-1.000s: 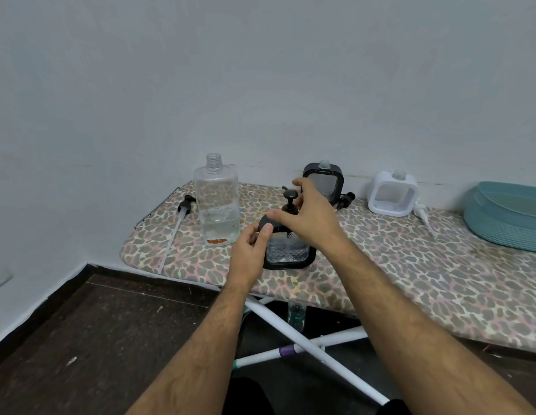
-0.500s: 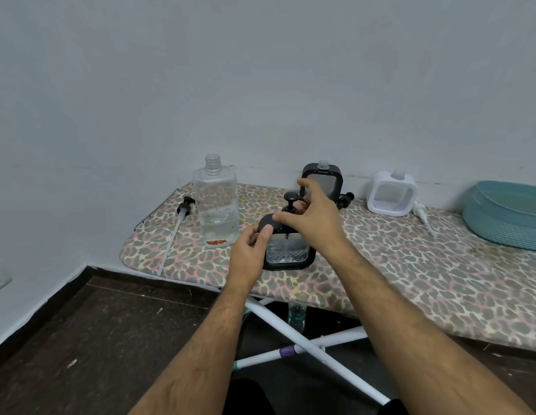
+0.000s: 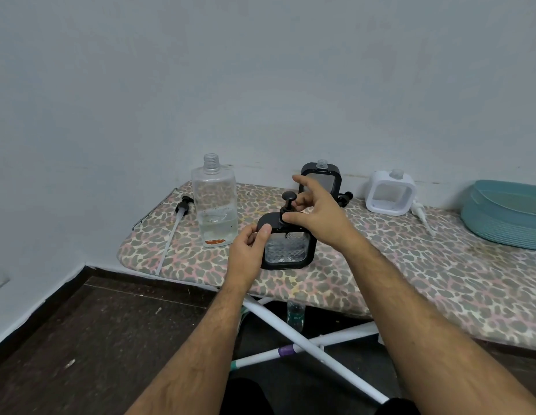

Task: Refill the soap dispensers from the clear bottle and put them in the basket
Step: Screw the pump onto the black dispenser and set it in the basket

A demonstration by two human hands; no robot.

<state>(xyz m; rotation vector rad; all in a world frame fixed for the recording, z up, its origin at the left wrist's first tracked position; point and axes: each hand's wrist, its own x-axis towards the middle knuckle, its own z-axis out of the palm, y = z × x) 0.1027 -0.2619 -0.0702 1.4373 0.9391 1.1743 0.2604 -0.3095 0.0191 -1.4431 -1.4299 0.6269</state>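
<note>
A black soap dispenser (image 3: 286,245) is stood upright on the front part of the leopard-print ironing board (image 3: 410,265). Its upper left corner is gripped by the left hand (image 3: 248,245), with the thumb laid on the top edge. The collar of the black pump head (image 3: 288,205) on this dispenser is pinched by the thumb and fingers of the right hand (image 3: 317,215), while the index finger is stretched out above it. The clear bottle (image 3: 214,205), uncapped and about one third full, is placed just left of the dispenser. A second black dispenser (image 3: 322,178) and a white dispenser (image 3: 391,194), both without pumps, are seen behind. The teal basket (image 3: 506,217) is located at the far right of the board. A loose pump with a long tube (image 3: 173,235) is laid beside the bottle.
</note>
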